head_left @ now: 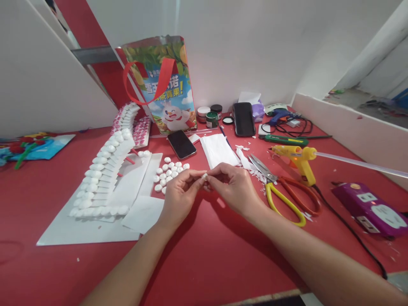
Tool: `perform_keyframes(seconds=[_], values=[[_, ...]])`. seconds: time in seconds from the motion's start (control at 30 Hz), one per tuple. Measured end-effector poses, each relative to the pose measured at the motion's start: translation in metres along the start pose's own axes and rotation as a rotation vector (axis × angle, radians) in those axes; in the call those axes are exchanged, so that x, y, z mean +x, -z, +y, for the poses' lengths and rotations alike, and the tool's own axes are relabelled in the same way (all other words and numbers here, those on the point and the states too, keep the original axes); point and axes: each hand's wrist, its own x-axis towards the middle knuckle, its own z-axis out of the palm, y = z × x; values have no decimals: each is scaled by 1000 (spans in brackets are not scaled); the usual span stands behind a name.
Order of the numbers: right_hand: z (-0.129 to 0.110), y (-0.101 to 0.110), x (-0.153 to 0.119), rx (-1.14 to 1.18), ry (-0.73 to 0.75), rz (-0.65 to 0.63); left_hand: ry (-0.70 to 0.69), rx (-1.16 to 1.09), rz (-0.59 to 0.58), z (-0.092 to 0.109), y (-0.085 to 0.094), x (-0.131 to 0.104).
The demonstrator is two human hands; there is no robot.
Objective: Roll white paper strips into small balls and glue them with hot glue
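My left hand (183, 190) and my right hand (231, 185) meet at the middle of the red table, fingertips pinched together. Between them is a small white piece (205, 175), mostly covered by the fingers; it looks like tissue paper. Just left of my left hand lie several round white paper buds (163, 176). Further left, a curved white paper structure (105, 170) edged with such buds stands on white sheets (60, 231). Beyond my hands lies a stack of white tissue paper (218, 149), with white scraps (244, 159) beside it.
Right of my hands are scissors (270, 178) with red and yellow handles, a yellow glue gun (298, 159) holding a clear stick, and a purple power socket (369, 208). A phone (181, 144), paint jars (211, 120), a green cutter (285, 140) and a printed bag (168, 93) stand behind.
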Motion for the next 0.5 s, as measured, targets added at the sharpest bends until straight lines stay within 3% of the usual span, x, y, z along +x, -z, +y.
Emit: perform_keyframes(seconds=[0.1,0.27,0.5], values=[[0,2,1,-108,14,19,-50,101,-48,-2,1,-1],[-6,4,-2,-269,119,27,-112,244,1,-4,4,-4],[-12,14,1,-214,142,112,33,-76,63,-1,8,6]])
